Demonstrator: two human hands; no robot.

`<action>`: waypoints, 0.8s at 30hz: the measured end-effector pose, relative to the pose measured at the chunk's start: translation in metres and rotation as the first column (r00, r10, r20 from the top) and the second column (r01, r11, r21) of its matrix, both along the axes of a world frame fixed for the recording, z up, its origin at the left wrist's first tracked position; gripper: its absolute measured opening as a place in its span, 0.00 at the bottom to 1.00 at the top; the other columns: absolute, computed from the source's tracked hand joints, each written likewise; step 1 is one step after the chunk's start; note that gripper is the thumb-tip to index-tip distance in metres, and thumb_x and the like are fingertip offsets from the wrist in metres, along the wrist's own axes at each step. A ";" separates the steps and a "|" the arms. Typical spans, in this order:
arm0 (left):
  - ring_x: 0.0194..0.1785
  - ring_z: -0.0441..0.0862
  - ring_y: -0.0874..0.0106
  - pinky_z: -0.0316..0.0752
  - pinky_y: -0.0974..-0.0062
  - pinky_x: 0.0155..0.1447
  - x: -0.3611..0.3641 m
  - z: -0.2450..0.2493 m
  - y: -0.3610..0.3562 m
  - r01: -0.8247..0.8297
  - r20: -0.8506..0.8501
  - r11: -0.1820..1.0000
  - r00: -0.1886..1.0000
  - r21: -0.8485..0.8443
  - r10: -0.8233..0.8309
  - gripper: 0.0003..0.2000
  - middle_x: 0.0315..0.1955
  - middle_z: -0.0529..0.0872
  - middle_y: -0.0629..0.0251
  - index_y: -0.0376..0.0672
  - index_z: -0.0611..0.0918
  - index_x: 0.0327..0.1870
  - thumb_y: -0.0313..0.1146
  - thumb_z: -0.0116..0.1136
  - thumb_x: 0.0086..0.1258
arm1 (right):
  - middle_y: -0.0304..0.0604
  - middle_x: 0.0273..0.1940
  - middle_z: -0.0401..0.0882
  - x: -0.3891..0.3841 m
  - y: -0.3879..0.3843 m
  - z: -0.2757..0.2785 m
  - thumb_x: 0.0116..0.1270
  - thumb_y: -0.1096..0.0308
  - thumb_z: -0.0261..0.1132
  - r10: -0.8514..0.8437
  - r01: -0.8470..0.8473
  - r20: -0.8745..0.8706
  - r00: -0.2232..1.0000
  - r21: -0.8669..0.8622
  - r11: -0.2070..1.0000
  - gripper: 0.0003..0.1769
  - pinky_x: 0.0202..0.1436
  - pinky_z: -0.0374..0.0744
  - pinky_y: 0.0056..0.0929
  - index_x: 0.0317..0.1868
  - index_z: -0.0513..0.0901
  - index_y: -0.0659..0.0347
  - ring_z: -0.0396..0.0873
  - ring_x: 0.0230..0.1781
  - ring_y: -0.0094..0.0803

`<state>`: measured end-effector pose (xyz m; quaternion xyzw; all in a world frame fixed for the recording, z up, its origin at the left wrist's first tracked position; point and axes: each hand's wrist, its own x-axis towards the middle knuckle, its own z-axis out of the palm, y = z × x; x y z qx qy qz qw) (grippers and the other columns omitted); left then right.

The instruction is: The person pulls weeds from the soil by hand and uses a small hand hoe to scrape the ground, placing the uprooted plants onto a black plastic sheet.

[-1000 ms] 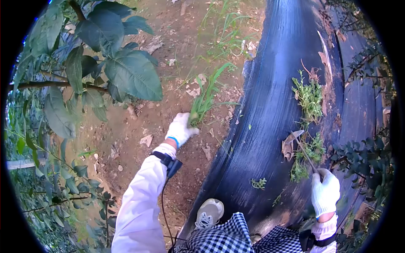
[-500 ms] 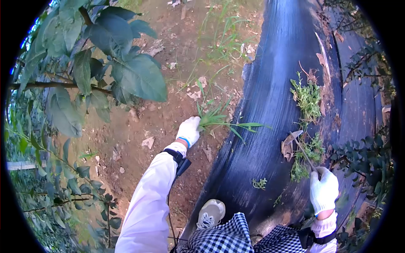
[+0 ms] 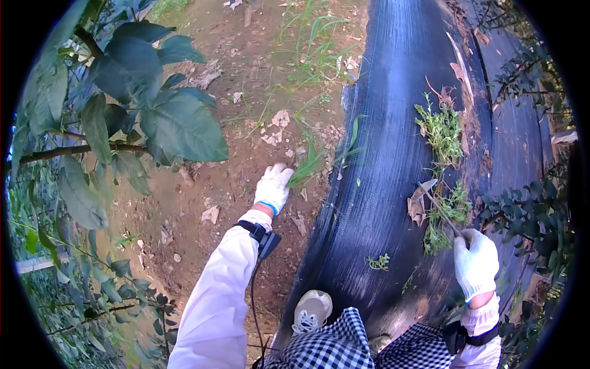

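My left hand [image 3: 273,186], in a white glove, is closed on a tuft of green grass [image 3: 308,167] just above the bare soil. The grass blades lean up and right toward the black ground sheet. Its roots are not visible. In my right hand [image 3: 476,261], also gloved in white, is the handle of a small hand hoe [image 3: 445,216]. Its metal head rests over the sheet, beside a dry brown leaf [image 3: 416,208] and low green weeds [image 3: 453,206].
Black ground sheet [image 3: 393,123] runs away from me on the right. A leafy branch [image 3: 184,123] hangs at the upper left, and more foliage [image 3: 522,218] borders the right side. Taller grass [image 3: 313,46] grows farther ahead. My shoe [image 3: 312,307] stands at the sheet's edge.
The grass in my left hand has swung from pointing right to pointing up and right. My right hand keeps the hoe in nearly the same place. The view has shifted slightly.
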<state>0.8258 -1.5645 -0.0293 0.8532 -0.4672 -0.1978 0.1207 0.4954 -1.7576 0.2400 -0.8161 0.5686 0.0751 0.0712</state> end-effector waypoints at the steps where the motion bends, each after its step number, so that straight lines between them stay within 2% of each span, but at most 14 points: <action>1: 0.57 0.76 0.53 0.77 0.56 0.58 0.006 -0.020 0.006 0.015 0.032 0.999 0.999 -0.037 -0.014 0.23 0.55 0.78 0.56 0.46 0.78 0.57 0.35 0.68 0.59 | 0.55 0.32 0.85 0.003 -0.001 0.002 0.64 0.66 0.62 -0.017 0.017 -0.008 1.000 0.028 0.999 0.11 0.42 0.80 0.42 0.40 0.87 0.62 0.84 0.36 0.52; 2: 0.54 0.78 0.53 0.77 0.56 0.57 0.010 -0.031 0.005 0.034 0.063 0.996 0.998 -0.076 -0.029 0.19 0.53 0.81 0.56 0.45 0.79 0.55 0.34 0.65 0.62 | 0.55 0.32 0.85 0.006 -0.003 0.005 0.64 0.65 0.62 -0.036 0.037 -0.019 0.999 0.053 0.998 0.11 0.43 0.80 0.41 0.40 0.87 0.62 0.84 0.36 0.51; 5: 0.47 0.83 0.54 0.78 0.57 0.51 -0.004 -0.030 -0.016 -0.494 -0.310 0.829 0.857 -0.263 0.413 0.12 0.45 0.85 0.54 0.44 0.79 0.52 0.31 0.58 0.68 | 0.54 0.34 0.85 0.005 -0.005 0.021 0.65 0.64 0.62 -0.112 0.110 0.014 0.994 0.081 0.991 0.12 0.44 0.80 0.39 0.42 0.87 0.61 0.85 0.37 0.49; 7: 0.45 0.84 0.60 0.77 0.66 0.48 -0.043 0.009 -0.045 -0.679 -0.652 0.616 0.683 -0.399 0.330 0.11 0.45 0.85 0.53 0.42 0.78 0.52 0.27 0.52 0.70 | 0.50 0.37 0.87 -0.001 -0.008 0.032 0.67 0.64 0.62 -0.151 0.148 0.070 0.986 0.047 0.988 0.14 0.47 0.79 0.34 0.47 0.86 0.63 0.85 0.37 0.41; 8: 0.45 0.84 0.63 0.78 0.67 0.50 -0.062 0.012 -0.060 -0.638 -0.746 0.601 0.658 -0.481 0.103 0.14 0.43 0.86 0.55 0.42 0.79 0.54 0.28 0.56 0.68 | 0.46 0.34 0.86 -0.010 -0.013 0.036 0.68 0.65 0.61 -0.158 0.157 0.162 0.974 0.019 0.987 0.15 0.42 0.79 0.31 0.49 0.85 0.64 0.82 0.32 0.35; 9: 0.46 0.82 0.66 0.77 0.68 0.54 -0.090 0.061 -0.075 -0.543 -0.690 0.779 0.694 -0.313 0.206 0.15 0.41 0.85 0.59 0.40 0.78 0.55 0.32 0.57 0.70 | 0.41 0.32 0.84 -0.013 -0.016 0.041 0.70 0.65 0.60 -0.157 0.164 0.251 0.955 -0.009 0.986 0.15 0.37 0.78 0.28 0.51 0.85 0.65 0.80 0.28 0.28; 10: 0.52 0.81 0.58 0.76 0.61 0.57 -0.116 0.067 -0.089 -0.330 -0.728 0.859 0.682 -0.391 -0.070 0.24 0.49 0.82 0.51 0.39 0.75 0.59 0.38 0.64 0.64 | 0.36 0.29 0.81 -0.005 -0.018 0.058 0.71 0.66 0.59 -0.248 0.244 0.283 0.926 0.053 0.968 0.15 0.32 0.74 0.24 0.52 0.84 0.65 0.74 0.25 0.23; 11: 0.61 0.76 0.51 0.73 0.60 0.64 -0.116 0.144 -0.102 0.121 -0.781 0.985 0.601 -0.122 -0.171 0.37 0.59 0.75 0.43 0.37 0.69 0.66 0.44 0.71 0.57 | 0.32 0.27 0.77 0.002 -0.018 0.072 0.73 0.66 0.58 -0.339 0.319 0.310 0.888 0.114 0.941 0.15 0.27 0.70 0.20 0.54 0.83 0.65 0.69 0.22 0.17; 12: 0.67 0.70 0.46 0.67 0.61 0.71 -0.167 0.080 -0.096 0.273 -0.429 0.820 0.744 -0.504 -0.512 0.49 0.64 0.69 0.38 0.36 0.63 0.71 0.50 0.75 0.49 | 0.28 0.25 0.71 0.002 -0.019 0.074 0.75 0.66 0.57 -0.316 0.328 0.406 0.857 0.042 0.944 0.16 0.22 0.60 0.17 0.56 0.82 0.64 0.62 0.19 0.13; 13: 0.71 0.67 0.48 0.63 0.63 0.75 -0.150 0.111 -0.099 0.390 -0.547 0.813 0.604 -0.432 -0.580 0.47 0.66 0.69 0.41 0.37 0.64 0.71 0.49 0.74 0.51 | 0.29 0.26 0.73 -0.005 -0.024 0.081 0.75 0.66 0.57 -0.278 0.284 0.426 0.861 0.050 0.957 0.16 0.22 0.60 0.18 0.56 0.81 0.64 0.61 0.19 0.14; 15: 0.68 0.71 0.52 0.66 0.62 0.72 -0.115 0.097 -0.096 0.236 -0.512 0.828 0.691 -0.508 -0.511 0.38 0.63 0.74 0.46 0.38 0.72 0.66 0.46 0.72 0.54 | 0.30 0.27 0.74 -0.010 -0.029 0.092 0.75 0.67 0.57 -0.246 0.265 0.383 0.890 0.004 0.964 0.15 0.21 0.60 0.18 0.55 0.81 0.65 0.60 0.19 0.13; 18: 0.56 0.79 0.56 0.74 0.63 0.62 -0.030 0.044 -0.063 -0.330 -0.477 0.870 0.869 -0.367 0.129 0.20 0.50 0.82 0.53 0.39 0.81 0.54 0.37 0.65 0.63 | 0.32 0.27 0.75 -0.020 -0.032 0.093 0.75 0.68 0.57 -0.303 0.300 0.364 0.880 0.067 0.952 0.14 0.21 0.61 0.19 0.54 0.82 0.65 0.61 0.18 0.13; 19: 0.57 0.79 0.55 0.72 0.62 0.64 0.005 0.021 -0.043 -0.351 -0.237 0.820 0.934 -0.452 0.269 0.21 0.51 0.83 0.51 0.39 0.82 0.54 0.41 0.65 0.63 | 0.32 0.27 0.75 -0.023 -0.033 0.091 0.74 0.68 0.57 -0.329 0.319 0.353 0.876 0.088 0.944 0.14 0.20 0.61 0.19 0.54 0.82 0.65 0.62 0.17 0.13; 24: 0.59 0.74 0.50 0.69 0.58 0.65 0.124 -0.025 0.033 -0.544 0.142 0.754 0.769 -0.368 0.624 0.26 0.51 0.80 0.48 0.40 0.79 0.57 0.39 0.69 0.58 | 0.33 0.24 0.76 -0.021 -0.042 0.072 0.72 0.68 0.60 -0.366 0.341 0.263 0.893 0.138 0.930 0.14 0.21 0.64 0.20 0.51 0.83 0.65 0.67 0.17 0.15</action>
